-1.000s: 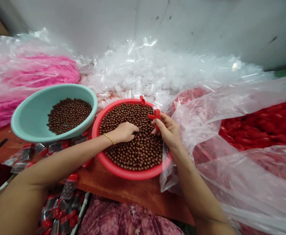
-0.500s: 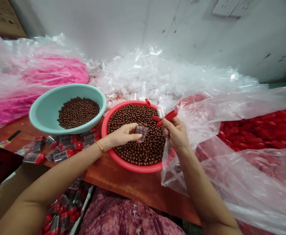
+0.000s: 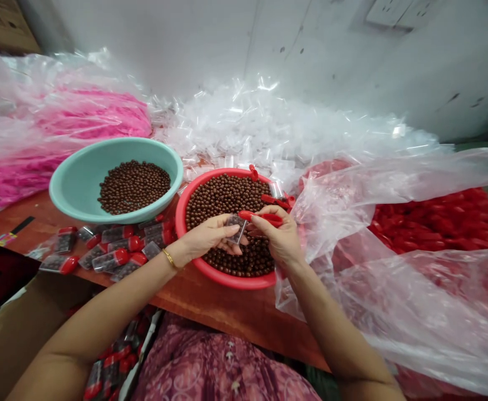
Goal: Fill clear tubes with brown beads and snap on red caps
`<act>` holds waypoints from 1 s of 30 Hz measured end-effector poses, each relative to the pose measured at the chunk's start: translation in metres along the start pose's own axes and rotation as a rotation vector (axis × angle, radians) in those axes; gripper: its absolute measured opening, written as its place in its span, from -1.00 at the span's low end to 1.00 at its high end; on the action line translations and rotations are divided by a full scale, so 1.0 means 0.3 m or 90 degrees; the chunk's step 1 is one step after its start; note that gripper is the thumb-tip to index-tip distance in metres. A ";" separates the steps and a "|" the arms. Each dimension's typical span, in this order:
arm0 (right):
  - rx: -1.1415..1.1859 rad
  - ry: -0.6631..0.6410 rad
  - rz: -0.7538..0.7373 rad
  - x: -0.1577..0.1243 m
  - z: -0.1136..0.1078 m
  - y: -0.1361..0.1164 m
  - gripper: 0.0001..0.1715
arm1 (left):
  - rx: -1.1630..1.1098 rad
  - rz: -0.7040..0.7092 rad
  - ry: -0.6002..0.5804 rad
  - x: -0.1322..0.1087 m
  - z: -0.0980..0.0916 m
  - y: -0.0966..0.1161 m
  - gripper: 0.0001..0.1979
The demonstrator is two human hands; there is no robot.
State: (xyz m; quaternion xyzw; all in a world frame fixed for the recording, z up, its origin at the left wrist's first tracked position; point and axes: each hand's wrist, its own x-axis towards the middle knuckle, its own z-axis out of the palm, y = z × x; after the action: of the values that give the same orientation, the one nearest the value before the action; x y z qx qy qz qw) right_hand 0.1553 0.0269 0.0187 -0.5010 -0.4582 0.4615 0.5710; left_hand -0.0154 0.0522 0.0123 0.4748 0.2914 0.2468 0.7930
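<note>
My left hand (image 3: 213, 236) is closed on a small clear plastic box (image 3: 237, 229) with dark balls visible inside. Pinched in my right hand (image 3: 280, 236) is a red plastic cap (image 3: 247, 215), held at the box's open end; I cannot tell whether they touch. More red plastic shows between the right fingers. Both hands are above a red basin (image 3: 227, 278) full of round brown balls (image 3: 231, 192). Several red caps (image 3: 274, 200) and a clear empty box (image 3: 276, 190) lie at the basin's far right edge.
A turquoise basin (image 3: 74, 172) holding brown balls stands left. Filled, red-capped boxes (image 3: 112, 259) lie before it, with more in a carton below. Clear boxes (image 3: 244, 122) are heaped along the wall. Bags of pink pieces (image 3: 93, 117) and red caps (image 3: 439, 220) flank them.
My right hand has moved left and down, bringing a red cap to the clear box in my left hand. Another filled box now lies among those on the table.
</note>
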 end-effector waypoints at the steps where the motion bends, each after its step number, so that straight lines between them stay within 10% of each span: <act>1: -0.056 0.004 -0.032 -0.002 0.000 0.007 -0.66 | -0.010 0.010 0.010 -0.002 -0.001 0.000 -0.62; 16: -0.391 -0.172 -0.186 -0.016 -0.049 0.008 -0.68 | 0.114 0.067 0.028 -0.012 0.007 -0.014 -0.68; 30: -0.606 -0.066 -0.298 -0.020 -0.058 0.029 -0.68 | 0.100 0.083 0.033 -0.020 0.014 -0.009 -0.74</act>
State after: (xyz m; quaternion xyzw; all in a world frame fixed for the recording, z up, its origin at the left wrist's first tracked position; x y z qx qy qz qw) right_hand 0.1711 0.0191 0.0083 -0.5659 -0.7438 0.0871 0.3450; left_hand -0.0164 0.0445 0.0127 0.5470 0.2988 0.2866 0.7275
